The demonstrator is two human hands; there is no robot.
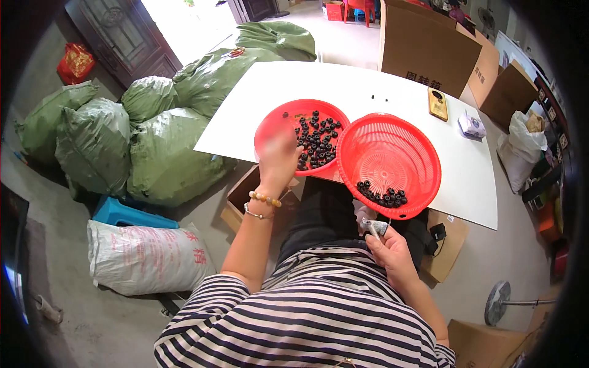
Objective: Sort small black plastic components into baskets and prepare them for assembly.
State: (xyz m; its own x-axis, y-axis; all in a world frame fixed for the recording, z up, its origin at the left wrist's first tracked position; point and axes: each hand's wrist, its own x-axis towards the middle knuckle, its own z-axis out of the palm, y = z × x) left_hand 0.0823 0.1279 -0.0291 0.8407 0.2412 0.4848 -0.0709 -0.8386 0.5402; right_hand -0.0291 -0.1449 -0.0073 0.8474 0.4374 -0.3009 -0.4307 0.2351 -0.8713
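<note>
Lying in a round red tray (307,105) on the white bench (362,83): small black beads (315,144). Left hand (278,158) over them, blurred; cannot tell its grip. Right hand (394,254), below the red basket (423,159), grip clamped on a small pale object (373,229).

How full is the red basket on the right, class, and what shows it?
Mostly empty: the red basket holds some black pieces at its near side; the rest is bare.
</note>
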